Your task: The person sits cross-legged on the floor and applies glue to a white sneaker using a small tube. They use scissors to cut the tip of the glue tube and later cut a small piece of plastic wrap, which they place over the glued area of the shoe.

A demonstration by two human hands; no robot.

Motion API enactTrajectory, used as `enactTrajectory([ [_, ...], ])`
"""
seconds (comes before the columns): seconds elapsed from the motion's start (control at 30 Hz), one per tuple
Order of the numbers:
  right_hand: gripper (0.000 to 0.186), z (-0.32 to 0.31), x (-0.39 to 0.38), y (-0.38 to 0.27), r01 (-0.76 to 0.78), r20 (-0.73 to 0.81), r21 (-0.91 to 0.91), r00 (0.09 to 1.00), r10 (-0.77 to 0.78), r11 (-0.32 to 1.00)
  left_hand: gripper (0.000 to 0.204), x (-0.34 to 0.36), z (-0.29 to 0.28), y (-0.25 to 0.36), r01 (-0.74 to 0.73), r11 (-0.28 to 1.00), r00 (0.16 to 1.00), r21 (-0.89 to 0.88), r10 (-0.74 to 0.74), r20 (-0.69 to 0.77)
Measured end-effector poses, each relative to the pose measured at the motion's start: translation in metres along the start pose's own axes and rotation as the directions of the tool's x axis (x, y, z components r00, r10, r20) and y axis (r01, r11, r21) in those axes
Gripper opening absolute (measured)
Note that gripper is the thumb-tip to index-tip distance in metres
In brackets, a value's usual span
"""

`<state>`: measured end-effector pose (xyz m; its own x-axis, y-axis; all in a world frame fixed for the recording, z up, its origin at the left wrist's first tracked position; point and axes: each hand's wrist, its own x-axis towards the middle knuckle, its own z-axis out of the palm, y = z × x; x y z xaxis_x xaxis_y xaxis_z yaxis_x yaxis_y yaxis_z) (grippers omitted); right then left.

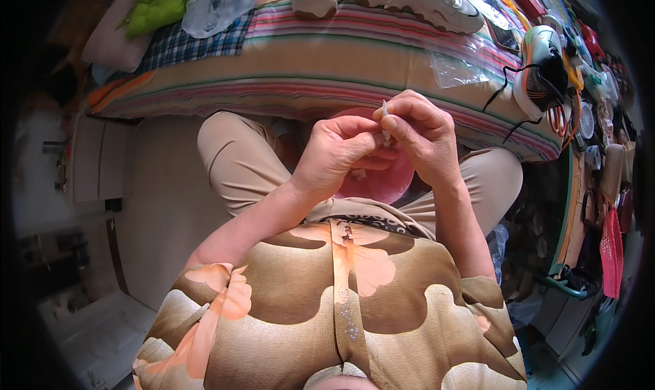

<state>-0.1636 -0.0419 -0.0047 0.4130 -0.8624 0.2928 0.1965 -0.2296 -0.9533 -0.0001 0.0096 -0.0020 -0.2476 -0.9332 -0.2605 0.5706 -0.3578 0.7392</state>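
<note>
My left hand (336,153) and my right hand (428,134) meet in front of me, fingertips pinched together on a small, pale, pointed piece (385,108). It looks like a garlic clove or a scrap of its skin, but it is too small to be sure. Its lower part is covered by my fingers. Directly under both hands, between my knees, is a round pink basin (387,189). A few whitish bits (359,174) show inside it; my left hand and wrist hide part of the basin.
Ahead stands a bed with a striped cover (327,69). Light sneakers (437,8) sit on it, with a clear plastic bag (215,11) at the left. A dark-laced shoe (542,73) lies by its right edge. Hanging items, including a pink mesh bag (611,253), crowd the right side.
</note>
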Motion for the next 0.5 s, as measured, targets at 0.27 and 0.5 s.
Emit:
enactTrajectory([
  [0.27,0.005,0.0077,0.0005,-0.0083,-0.038,-0.039,0.03,0.998,0.04,0.999,0.016,-0.0059,0.0023,-0.0029,-0.126,0.96,0.988,0.248,0.145,-0.06],
  [0.5,0.007,0.0059,0.0006,-0.0031,-0.016,-0.056,0.24,0.998,0.031,0.971,0.016,-0.0054,0.0027,-0.0035,-0.145,0.958,0.986,0.246,0.162,-0.049],
])
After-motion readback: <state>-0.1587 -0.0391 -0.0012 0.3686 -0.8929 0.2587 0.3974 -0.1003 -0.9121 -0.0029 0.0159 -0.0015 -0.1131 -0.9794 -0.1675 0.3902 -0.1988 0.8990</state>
